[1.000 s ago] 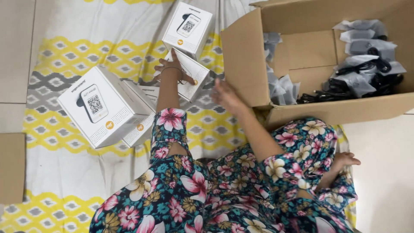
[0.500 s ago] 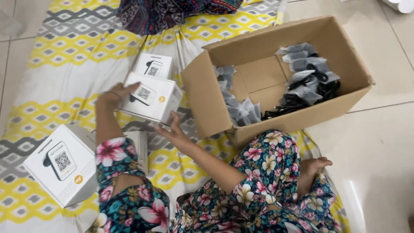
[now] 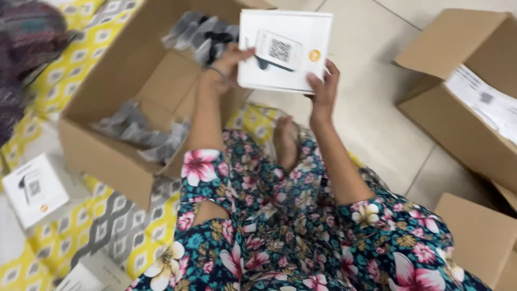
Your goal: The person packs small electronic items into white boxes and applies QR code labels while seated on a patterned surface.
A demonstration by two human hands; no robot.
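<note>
The left hand [image 3: 232,63] and right hand [image 3: 323,86] clamp the opposite edges of a white box [image 3: 284,49], raised over the open carton [image 3: 116,97]. It looks light, stiff and smooth; edge grips suit it.

Tiled floor [image 3: 371,124] carries patterned mat [image 3: 102,226], cardboard boxes [image 3: 107,145], white boxes [image 3: 35,188].

A home floor used for packing: tiled floor [image 3: 377,108], patterned mat [image 3: 107,226], cardboard cartons [image 3: 107,134].
</note>
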